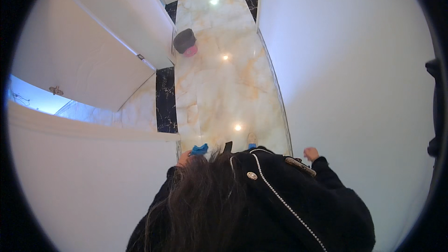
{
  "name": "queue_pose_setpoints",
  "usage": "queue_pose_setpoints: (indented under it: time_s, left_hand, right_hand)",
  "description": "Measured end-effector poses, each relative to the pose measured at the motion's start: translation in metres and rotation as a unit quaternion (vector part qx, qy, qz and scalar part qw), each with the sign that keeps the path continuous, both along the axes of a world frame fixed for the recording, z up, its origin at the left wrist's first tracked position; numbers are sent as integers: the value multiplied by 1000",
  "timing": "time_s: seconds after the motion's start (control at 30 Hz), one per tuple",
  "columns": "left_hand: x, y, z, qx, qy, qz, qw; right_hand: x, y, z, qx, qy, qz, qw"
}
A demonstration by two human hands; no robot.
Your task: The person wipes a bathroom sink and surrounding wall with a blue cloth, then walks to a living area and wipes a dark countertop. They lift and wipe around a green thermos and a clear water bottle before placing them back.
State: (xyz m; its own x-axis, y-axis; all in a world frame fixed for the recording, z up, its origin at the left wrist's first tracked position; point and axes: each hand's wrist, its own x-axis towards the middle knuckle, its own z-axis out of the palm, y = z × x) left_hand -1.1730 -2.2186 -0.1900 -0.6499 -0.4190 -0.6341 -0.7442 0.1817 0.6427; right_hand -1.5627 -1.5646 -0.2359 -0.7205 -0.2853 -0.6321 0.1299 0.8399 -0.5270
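My left hand is low at my left side, partly hidden by my hair and sleeve. A crumpled blue cloth is in its grip. On the other side, my right hand hangs near the white wall, slightly blurred, its fingers curled with nothing visible in them. A phone in a decorated case sticks out at the right front of my black jacket, close to that hand. One light shoe shows on the floor below me.
A marble-patterned floor runs ahead between white walls. Against the left side stands a pink bin with a dark liner. An open white door angles into a left-hand room, past a black marble threshold. A right wall runs alongside.
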Motion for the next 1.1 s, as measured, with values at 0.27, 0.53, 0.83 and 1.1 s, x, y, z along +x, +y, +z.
queue_pose_setpoints:
  time_s: [0.27,0.53,0.83,1.1]
  left_hand:
    - [-72,-68,-31,-79,-89,-31,992]
    - [-215,-196,-98,-45,-80,-63,994]
    - [-578,-436,14,-219,70,-3,973]
    - [-809,-513,32,-88,150,-168,970]
  right_hand:
    - [-234,-307,93,-146,193,122,963]
    - [-325,-340,81,-97,113,20,989]
    - [-381,-268,-23,92,88,302,945]
    - [-605,-505,-72,-10,45,207,977]
